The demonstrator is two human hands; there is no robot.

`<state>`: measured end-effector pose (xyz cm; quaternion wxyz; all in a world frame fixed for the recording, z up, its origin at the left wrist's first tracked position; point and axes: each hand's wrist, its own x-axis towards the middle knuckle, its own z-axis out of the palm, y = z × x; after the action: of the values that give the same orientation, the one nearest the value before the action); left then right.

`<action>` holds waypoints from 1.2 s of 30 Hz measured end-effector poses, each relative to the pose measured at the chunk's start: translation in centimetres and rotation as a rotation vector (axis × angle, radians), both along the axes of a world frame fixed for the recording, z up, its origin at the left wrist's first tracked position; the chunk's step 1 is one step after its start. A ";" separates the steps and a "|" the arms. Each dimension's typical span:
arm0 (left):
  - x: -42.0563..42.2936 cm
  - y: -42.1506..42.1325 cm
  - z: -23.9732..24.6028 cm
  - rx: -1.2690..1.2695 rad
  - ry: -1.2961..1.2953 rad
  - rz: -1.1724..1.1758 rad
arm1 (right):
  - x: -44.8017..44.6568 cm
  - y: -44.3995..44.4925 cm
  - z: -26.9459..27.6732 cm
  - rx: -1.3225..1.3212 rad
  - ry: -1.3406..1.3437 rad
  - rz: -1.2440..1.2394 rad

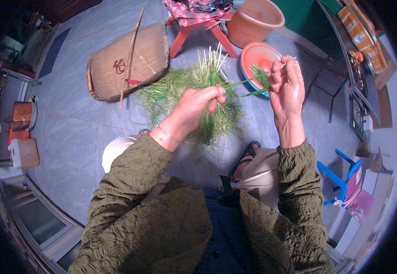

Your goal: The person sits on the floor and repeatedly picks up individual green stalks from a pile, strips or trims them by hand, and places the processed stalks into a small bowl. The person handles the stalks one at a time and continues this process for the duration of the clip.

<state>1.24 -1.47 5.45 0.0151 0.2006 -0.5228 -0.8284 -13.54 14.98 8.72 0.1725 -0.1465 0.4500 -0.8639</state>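
My left hand (198, 104), with a bracelet at its wrist, is closed around a bunch of long green chive-like stalks (206, 125). Pale stem ends (213, 61) point away beyond it; whether all of them belong to the held bunch I cannot tell. My right hand (289, 84) is raised to the right and pinches a thin stalk (282, 66) by its pale end. Green blades (243, 83) stretch between the two hands. A loose heap of the same greens (166, 87) lies on the floor below. Just behind my right hand is a red basin (250, 51) holding some trimmed greens (260, 75).
A woven bamboo winnowing tray (106, 73) with a long stick (130, 60) across it lies left. Beyond the heap stand a red stool (181, 37) and a large orange tub (244, 32). A blue chair (345, 185) is at right. My sandaled foot (251, 150) is near the heap.
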 end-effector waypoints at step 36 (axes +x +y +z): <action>-0.6 -0.2 -1.1 0.081 -0.081 0.196 | -0.7 0.2 -0.4 -0.246 -0.231 0.300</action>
<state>0.64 -1.69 4.32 0.0668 0.2847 -0.4667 -0.8347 -14.28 15.22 8.31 0.3301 -0.1316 0.2917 -0.8880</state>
